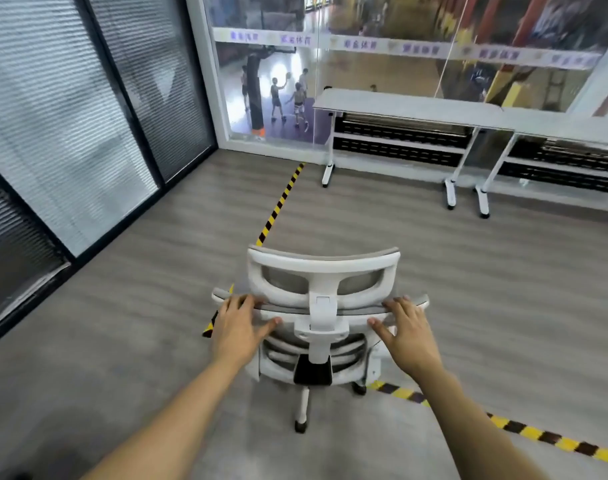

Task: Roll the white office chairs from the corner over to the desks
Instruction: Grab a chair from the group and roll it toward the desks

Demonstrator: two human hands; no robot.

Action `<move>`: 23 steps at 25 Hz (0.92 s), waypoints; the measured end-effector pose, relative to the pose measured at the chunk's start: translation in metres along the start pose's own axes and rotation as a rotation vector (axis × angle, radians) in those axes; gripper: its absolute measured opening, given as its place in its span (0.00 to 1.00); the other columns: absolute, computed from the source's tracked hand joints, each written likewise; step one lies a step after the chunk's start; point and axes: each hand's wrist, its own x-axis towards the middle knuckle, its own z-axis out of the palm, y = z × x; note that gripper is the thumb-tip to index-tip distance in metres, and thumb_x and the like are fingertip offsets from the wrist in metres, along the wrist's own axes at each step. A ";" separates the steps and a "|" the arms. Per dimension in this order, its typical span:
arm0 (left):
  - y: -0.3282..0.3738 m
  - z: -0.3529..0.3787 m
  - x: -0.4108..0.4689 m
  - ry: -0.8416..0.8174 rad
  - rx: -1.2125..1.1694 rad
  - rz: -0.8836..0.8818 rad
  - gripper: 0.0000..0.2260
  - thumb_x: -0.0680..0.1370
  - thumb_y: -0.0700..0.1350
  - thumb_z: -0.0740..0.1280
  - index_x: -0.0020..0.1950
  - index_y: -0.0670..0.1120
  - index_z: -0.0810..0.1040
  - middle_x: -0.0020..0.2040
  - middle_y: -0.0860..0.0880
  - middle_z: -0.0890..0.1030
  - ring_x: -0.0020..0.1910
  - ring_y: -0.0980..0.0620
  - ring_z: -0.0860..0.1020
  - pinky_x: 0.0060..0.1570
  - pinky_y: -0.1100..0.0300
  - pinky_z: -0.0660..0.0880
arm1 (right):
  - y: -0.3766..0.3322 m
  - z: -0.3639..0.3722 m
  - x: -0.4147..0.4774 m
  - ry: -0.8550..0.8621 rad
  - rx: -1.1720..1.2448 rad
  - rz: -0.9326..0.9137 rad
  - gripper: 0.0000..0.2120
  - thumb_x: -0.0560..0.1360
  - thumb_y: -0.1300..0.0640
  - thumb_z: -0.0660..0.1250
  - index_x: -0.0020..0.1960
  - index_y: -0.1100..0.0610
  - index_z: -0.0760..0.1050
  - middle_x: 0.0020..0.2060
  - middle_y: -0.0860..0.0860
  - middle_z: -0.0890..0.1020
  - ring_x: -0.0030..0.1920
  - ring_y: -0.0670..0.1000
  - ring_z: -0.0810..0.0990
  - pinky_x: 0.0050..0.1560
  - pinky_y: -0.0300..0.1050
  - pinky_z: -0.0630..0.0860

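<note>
A white office chair (321, 271) with a grey mesh back and headrest stands on the floor right in front of me, its back toward me. My left hand (238, 323) grips the top edge of the backrest on its left side. My right hand (408, 332) grips the same edge on the right. The chair's castors and white base show below the seat. Two white desks stand along the glass wall ahead: one desk (399, 105) straight ahead to the right, a second desk (569, 128) further right.
Yellow-black tape (282, 202) runs across the grey floor from the glass wall toward me and off to the right behind the chair. Glass partitions with blinds (70, 133) line the left side. Open floor lies between the chair and the desks.
</note>
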 end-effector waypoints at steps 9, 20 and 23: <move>0.019 0.095 0.381 0.010 -0.057 0.003 0.23 0.71 0.60 0.75 0.59 0.48 0.78 0.58 0.46 0.76 0.65 0.40 0.71 0.63 0.43 0.72 | 0.043 0.036 0.386 0.051 -0.089 0.021 0.29 0.76 0.32 0.59 0.66 0.51 0.75 0.66 0.51 0.74 0.71 0.56 0.68 0.72 0.56 0.65; 0.067 0.207 0.805 0.053 0.043 -0.066 0.26 0.72 0.68 0.68 0.61 0.53 0.78 0.58 0.50 0.75 0.65 0.45 0.67 0.64 0.49 0.71 | 0.109 0.062 0.854 -0.060 0.037 0.140 0.23 0.83 0.45 0.54 0.76 0.52 0.67 0.80 0.56 0.57 0.81 0.56 0.51 0.78 0.54 0.56; 0.074 0.236 0.892 0.018 0.033 -0.071 0.23 0.74 0.63 0.69 0.64 0.53 0.75 0.62 0.48 0.73 0.70 0.41 0.64 0.67 0.45 0.69 | 0.130 0.067 0.958 -0.136 -0.052 0.076 0.26 0.84 0.44 0.53 0.79 0.50 0.60 0.81 0.55 0.54 0.81 0.54 0.49 0.79 0.54 0.50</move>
